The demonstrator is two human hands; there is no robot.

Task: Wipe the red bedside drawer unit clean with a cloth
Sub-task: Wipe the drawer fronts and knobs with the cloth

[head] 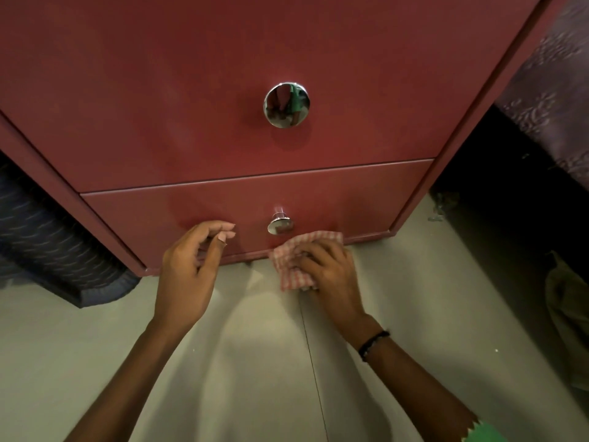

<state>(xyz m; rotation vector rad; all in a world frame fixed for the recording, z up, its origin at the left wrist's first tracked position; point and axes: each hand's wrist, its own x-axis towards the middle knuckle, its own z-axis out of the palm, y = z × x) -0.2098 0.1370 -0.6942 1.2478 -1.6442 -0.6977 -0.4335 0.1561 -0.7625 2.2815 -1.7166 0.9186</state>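
Observation:
The red drawer unit (191,90) fills the upper part of the head view, with an upper drawer and a lower drawer (159,215), each with a round chrome knob (286,104) (279,225). My right hand (331,272) presses a bunched pink-and-white checked cloth (290,266) against the bottom edge of the lower drawer, just below and right of its knob. My left hand (188,275) hovers at the lower drawer's front, left of the knob, fingers curled and apart, holding nothing.
A pale tiled floor (255,362) lies below the unit. A dark patterned mattress or cushion (54,244) sits to the left. A purple patterned bedcover (554,90) hangs at the right above a dark gap, with light fabric (567,314) at the far right edge.

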